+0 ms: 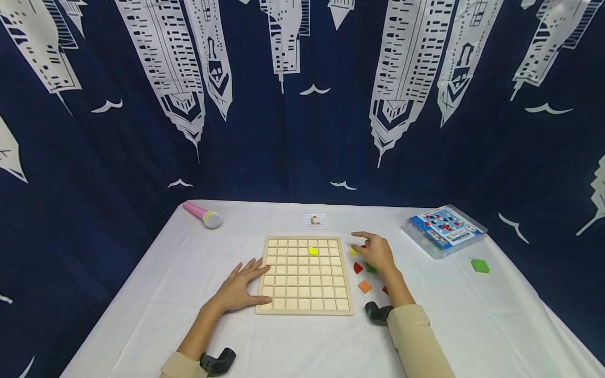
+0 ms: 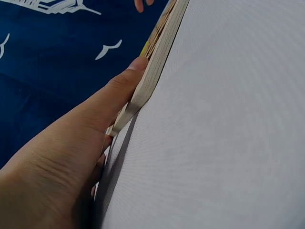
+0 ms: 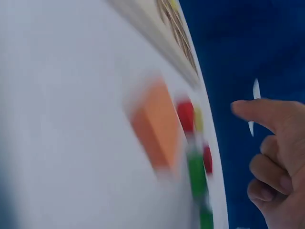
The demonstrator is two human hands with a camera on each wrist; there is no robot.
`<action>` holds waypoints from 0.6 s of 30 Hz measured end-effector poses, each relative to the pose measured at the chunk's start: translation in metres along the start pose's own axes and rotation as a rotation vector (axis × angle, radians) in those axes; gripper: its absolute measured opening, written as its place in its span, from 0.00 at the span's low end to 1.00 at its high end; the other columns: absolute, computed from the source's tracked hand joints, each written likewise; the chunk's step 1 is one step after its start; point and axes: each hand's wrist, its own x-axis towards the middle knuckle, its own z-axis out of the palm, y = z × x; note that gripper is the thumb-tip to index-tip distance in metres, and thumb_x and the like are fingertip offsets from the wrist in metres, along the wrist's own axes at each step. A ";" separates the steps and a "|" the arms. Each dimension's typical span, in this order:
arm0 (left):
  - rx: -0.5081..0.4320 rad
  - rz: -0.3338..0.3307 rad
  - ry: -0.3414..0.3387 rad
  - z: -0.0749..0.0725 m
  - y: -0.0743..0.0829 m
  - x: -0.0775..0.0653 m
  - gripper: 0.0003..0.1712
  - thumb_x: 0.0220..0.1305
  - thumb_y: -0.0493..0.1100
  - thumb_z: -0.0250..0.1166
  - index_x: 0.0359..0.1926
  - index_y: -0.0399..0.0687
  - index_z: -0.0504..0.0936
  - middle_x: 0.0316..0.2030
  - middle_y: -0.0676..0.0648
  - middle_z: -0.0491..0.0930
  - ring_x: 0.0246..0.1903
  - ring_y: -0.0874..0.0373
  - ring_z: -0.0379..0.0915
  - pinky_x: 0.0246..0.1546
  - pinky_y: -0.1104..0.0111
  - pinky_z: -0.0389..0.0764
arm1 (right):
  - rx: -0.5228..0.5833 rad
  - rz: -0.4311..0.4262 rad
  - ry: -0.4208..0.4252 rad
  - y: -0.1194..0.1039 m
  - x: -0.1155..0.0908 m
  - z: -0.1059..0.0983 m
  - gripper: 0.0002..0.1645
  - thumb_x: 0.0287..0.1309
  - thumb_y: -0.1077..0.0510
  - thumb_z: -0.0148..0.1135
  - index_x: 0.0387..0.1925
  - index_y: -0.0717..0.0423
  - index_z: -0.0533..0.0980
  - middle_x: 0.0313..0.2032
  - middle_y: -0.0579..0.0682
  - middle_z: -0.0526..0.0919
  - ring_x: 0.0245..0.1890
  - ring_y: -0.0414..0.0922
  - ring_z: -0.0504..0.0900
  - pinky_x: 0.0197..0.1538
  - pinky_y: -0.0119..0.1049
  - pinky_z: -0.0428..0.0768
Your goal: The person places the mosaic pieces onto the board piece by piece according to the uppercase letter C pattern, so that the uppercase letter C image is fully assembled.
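Note:
A pale wooden grid board (image 1: 304, 312) lies on the table, with one yellow piece (image 1: 313, 251) in a far-row cell. My left hand (image 1: 241, 287) rests at its left side, fingers spread, the thumb over the near corner and a fingertip at the edge. To the right of the board my right hand (image 1: 375, 253) is over loose pieces, its thumb and index finger apart with nothing between them. Close to those fingertips lies another yellow piece (image 1: 353, 251). Around the hand are a red wedge (image 1: 357, 268), an orange block (image 1: 364, 286) and a partly hidden green piece (image 1: 371, 268).
Behind the board lies a small card (image 1: 314, 221) with a coloured grid pattern. A pink toy microphone (image 1: 202, 214) is at the back left. On the right are a clear plastic case (image 1: 445, 231) with a blue printed sheet and a green hexagonal piece (image 1: 480, 265).

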 end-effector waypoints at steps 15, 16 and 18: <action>0.033 0.026 0.003 0.004 0.002 0.001 0.52 0.41 0.77 0.61 0.64 0.55 0.68 0.67 0.47 0.57 0.68 0.49 0.45 0.68 0.54 0.42 | -0.122 0.107 -0.231 0.050 0.006 -0.028 0.17 0.51 0.54 0.68 0.44 0.54 0.81 0.24 0.51 0.71 0.25 0.46 0.65 0.26 0.34 0.63; 0.035 0.028 0.006 0.005 0.002 0.001 0.52 0.41 0.77 0.60 0.64 0.56 0.68 0.67 0.46 0.58 0.68 0.49 0.46 0.68 0.53 0.42 | -0.128 0.102 -0.219 0.050 0.005 -0.028 0.17 0.50 0.53 0.68 0.42 0.54 0.81 0.23 0.51 0.71 0.24 0.46 0.65 0.25 0.34 0.62; 0.040 0.025 0.008 0.006 0.002 0.001 0.52 0.41 0.77 0.61 0.64 0.56 0.68 0.67 0.47 0.58 0.68 0.50 0.46 0.68 0.54 0.42 | -0.132 0.089 -0.185 0.048 0.003 -0.029 0.16 0.50 0.52 0.68 0.41 0.54 0.82 0.20 0.49 0.68 0.21 0.45 0.64 0.23 0.34 0.61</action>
